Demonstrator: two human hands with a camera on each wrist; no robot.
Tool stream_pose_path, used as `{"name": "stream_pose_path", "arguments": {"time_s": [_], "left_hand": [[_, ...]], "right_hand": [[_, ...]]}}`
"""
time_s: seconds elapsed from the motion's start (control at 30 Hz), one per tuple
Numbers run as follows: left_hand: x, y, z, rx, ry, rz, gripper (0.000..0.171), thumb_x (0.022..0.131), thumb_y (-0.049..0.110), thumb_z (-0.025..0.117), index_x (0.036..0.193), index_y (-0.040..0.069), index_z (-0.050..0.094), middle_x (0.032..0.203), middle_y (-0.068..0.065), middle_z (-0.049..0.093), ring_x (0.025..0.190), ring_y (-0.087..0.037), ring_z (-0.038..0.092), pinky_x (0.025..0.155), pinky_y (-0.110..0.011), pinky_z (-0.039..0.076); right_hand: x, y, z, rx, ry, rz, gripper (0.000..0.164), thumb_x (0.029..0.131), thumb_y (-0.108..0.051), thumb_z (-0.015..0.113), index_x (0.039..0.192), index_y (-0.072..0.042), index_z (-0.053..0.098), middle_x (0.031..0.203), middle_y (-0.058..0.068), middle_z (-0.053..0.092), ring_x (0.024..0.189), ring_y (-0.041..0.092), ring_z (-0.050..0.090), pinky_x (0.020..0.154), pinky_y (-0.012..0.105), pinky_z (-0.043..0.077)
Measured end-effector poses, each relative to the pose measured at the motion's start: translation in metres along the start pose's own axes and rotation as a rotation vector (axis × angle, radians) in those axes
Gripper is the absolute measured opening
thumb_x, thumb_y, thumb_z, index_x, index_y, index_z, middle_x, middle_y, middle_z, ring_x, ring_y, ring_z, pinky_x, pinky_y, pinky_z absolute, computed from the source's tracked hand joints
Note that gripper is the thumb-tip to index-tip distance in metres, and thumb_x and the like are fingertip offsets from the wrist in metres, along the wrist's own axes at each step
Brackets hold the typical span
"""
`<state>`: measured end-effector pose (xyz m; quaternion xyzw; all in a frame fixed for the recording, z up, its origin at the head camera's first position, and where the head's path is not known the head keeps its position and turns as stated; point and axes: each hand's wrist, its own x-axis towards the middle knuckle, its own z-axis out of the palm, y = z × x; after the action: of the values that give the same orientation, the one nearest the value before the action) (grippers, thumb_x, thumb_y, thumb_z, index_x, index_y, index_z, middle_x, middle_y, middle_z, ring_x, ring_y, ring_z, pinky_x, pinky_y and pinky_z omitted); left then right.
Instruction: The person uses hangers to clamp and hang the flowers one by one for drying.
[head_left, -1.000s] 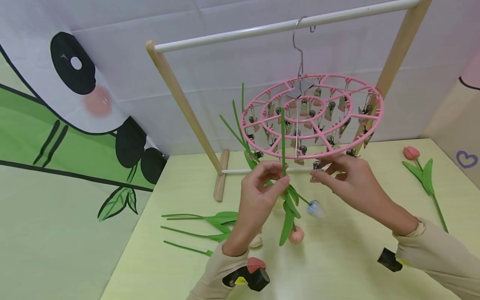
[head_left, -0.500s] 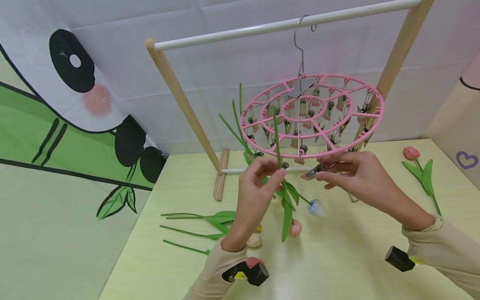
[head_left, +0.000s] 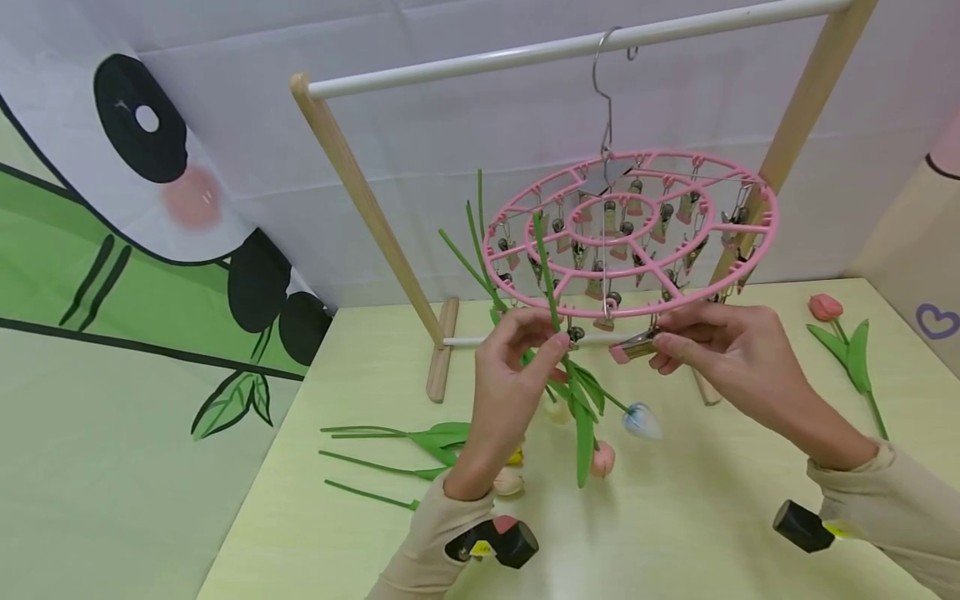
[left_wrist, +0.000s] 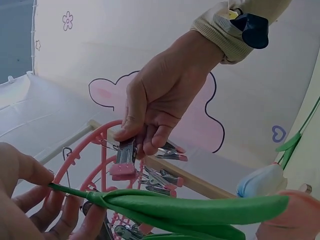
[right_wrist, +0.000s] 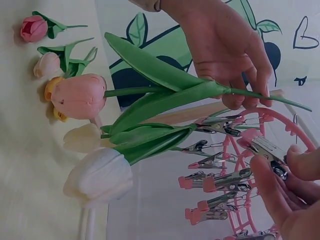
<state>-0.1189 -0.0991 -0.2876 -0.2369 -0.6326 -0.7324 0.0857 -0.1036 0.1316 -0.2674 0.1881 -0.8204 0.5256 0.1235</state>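
My left hand (head_left: 513, 367) pinches the green stem of an artificial pink tulip (head_left: 602, 459), which hangs flower-down below the rim of a round pink clip hanger (head_left: 633, 312). Between thumb and fingers, my right hand (head_left: 738, 362) holds a metal clip with pink tips (head_left: 636, 345) that hangs from the same rim. In the left wrist view this clip (left_wrist: 124, 165) sits just above the tulip's stem, apart from it. A blue-white tulip (head_left: 641, 421) and a pale yellow tulip (head_left: 557, 410) hang flower-down beside the pink one; their stems rise past the hanger's left side.
The hanger hooks on a white rail (head_left: 480, 62) between wooden posts (head_left: 367, 204). Several tulips lie at the left of the table, their stems (head_left: 367, 462) pointing left. A red tulip (head_left: 825, 307) lies at the right. Many more clips (head_left: 663, 223) dangle under the hanger.
The right hand has shifted slightly right and turned its clip so the pink tips point left. The upper end of the pink tulip's stem has tilted to the left.
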Motion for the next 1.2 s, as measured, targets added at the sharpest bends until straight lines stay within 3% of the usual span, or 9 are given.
{"name": "stream_pose_path", "arguments": {"time_s": [0.23, 0.37, 0.57, 0.73, 0.97, 1.2], "left_hand": [[0.002, -0.001, 0.002, 0.010, -0.009, 0.012, 0.019, 0.091, 0.003, 0.059, 0.110, -0.001, 0.058, 0.096, -0.013, 0.057, 0.084, -0.027, 0.058, 0.060, -0.039, 0.059], [0.003, -0.001, 0.003, -0.002, -0.010, 0.012, 0.018, 0.090, 0.003, 0.059, 0.108, -0.001, 0.058, 0.096, -0.012, 0.057, 0.086, -0.029, 0.058, 0.061, -0.039, 0.059], [0.003, -0.001, 0.008, 0.005, -0.017, 0.017, 0.017, 0.090, 0.002, 0.059, 0.107, -0.002, 0.058, 0.095, -0.011, 0.057, 0.086, -0.021, 0.058, 0.061, -0.039, 0.059], [0.003, 0.001, 0.015, -0.004, -0.017, 0.018, 0.017, 0.090, 0.001, 0.060, 0.107, -0.003, 0.058, 0.094, -0.014, 0.058, 0.083, -0.027, 0.058, 0.060, -0.039, 0.059], [0.002, 0.001, 0.021, -0.033, -0.031, 0.030, 0.019, 0.091, 0.003, 0.060, 0.108, -0.003, 0.058, 0.096, -0.014, 0.059, 0.070, -0.028, 0.061, 0.061, -0.040, 0.059], [0.001, -0.003, 0.015, -0.020, 0.007, 0.005, 0.018, 0.090, 0.002, 0.060, 0.108, -0.002, 0.059, 0.094, -0.014, 0.058, 0.071, -0.024, 0.061, 0.062, -0.040, 0.059]], "right_hand": [[-0.001, -0.004, 0.005, 0.022, 0.049, -0.020, 0.010, 0.085, 0.006, 0.065, 0.095, 0.007, 0.067, 0.077, 0.006, 0.071, 0.062, 0.017, 0.068, 0.059, 0.026, 0.057], [-0.002, -0.006, 0.008, 0.052, 0.063, -0.023, 0.009, 0.084, 0.008, 0.065, 0.093, 0.007, 0.067, 0.077, 0.009, 0.070, 0.061, 0.018, 0.068, 0.059, 0.027, 0.057], [-0.003, -0.006, 0.013, 0.153, 0.069, -0.029, 0.009, 0.084, 0.011, 0.063, 0.092, 0.010, 0.066, 0.079, 0.010, 0.069, 0.061, 0.020, 0.067, 0.061, 0.027, 0.057], [-0.004, -0.006, 0.020, 0.196, 0.068, -0.041, 0.009, 0.084, 0.012, 0.062, 0.092, 0.012, 0.065, 0.079, 0.011, 0.069, 0.061, 0.021, 0.067, 0.063, 0.029, 0.058], [-0.006, -0.006, 0.024, 0.163, 0.062, -0.035, 0.010, 0.084, 0.011, 0.063, 0.093, 0.012, 0.065, 0.080, 0.009, 0.069, 0.062, 0.020, 0.067, 0.063, 0.030, 0.058], [-0.007, -0.008, 0.022, 0.089, -0.036, 0.043, 0.020, 0.088, -0.005, 0.065, 0.106, 0.004, 0.065, 0.093, 0.010, 0.069, 0.069, 0.019, 0.069, 0.065, 0.031, 0.058]]}}
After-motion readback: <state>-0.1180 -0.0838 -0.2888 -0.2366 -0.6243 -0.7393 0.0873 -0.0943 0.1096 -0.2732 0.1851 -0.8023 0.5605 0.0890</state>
